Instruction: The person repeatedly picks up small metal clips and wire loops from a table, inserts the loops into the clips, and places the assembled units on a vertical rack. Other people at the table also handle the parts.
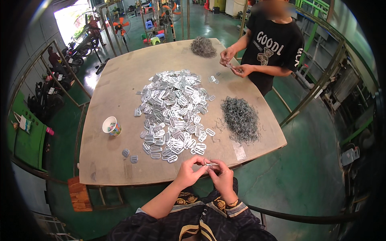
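Note:
Both my hands meet over the table's near edge, fingers pinched together. Between them is a small flat metal piece [212, 164], seen nearly edge-on; it looks like one of the slotted metal buckles. My left hand [189, 172] grips it from the left, and my right hand [222, 176] from the right. Just beyond lies a big heap of silvery slotted metal buckles [173, 108]. A heap of dark, curved wire pieces [241, 120] lies to the right of it. Whether a wire piece is also in my fingers is too small to tell.
On the table [108, 88] stands a paper cup [111, 127] at left, with two loose buckles [134, 159] nearer me. Another wire heap [203, 47] lies at the far edge. Across the right corner, a co-worker in a black shirt [273, 48] handles small pieces.

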A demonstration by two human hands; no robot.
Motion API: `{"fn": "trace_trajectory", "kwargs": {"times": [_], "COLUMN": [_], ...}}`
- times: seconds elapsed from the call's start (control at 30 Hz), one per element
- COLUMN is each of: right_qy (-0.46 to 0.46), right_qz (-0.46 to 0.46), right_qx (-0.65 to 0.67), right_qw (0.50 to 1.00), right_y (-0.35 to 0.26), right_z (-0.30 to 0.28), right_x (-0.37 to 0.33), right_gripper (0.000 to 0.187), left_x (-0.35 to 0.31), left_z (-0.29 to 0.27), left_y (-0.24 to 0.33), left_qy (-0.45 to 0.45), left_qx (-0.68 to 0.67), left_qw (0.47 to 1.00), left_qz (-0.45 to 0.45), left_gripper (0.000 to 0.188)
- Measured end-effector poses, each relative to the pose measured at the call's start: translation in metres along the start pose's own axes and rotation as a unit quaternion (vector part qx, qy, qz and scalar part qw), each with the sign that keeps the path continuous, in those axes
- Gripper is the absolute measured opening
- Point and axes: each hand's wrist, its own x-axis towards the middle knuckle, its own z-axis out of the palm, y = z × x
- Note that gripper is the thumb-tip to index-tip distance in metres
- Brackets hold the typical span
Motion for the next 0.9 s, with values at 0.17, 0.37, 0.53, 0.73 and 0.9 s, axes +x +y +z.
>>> {"fn": "trace_trajectory", "kwargs": {"times": [0.17, 0.37, 0.53, 0.73, 0.9], "right_qy": [-0.002, 0.006, 0.005, 0.003, 0.017], "right_qz": [-0.012, -0.025, -0.028, -0.006, -0.010], "right_qx": [-0.042, -0.054, -0.067, -0.040, -0.017], "right_qw": [0.999, 0.998, 0.997, 0.999, 1.000], "right_y": [0.000, 0.002, 0.006, 0.013, 0.035], "right_z": [-0.001, -0.003, -0.007, -0.012, -0.023], "right_x": [0.001, 0.003, 0.008, 0.013, 0.037], "right_gripper": [0.033, 0.033, 0.034, 0.036, 0.038], "left_x": [0.001, 0.004, 0.009, 0.016, 0.034], "left_z": [-0.002, -0.001, 0.002, 0.006, 0.000], "left_y": [0.002, -0.001, -0.012, -0.016, -0.062], "left_qy": [-0.006, -0.018, -0.026, -0.044, -0.001], "left_qx": [0.000, 0.005, 0.014, 0.027, -0.033], "left_qw": [1.000, 1.000, 0.999, 0.999, 0.996], "left_qz": [-0.005, -0.008, -0.012, -0.018, -0.087], "left_gripper": [0.011, 0.011, 0.011, 0.010, 0.010]}}
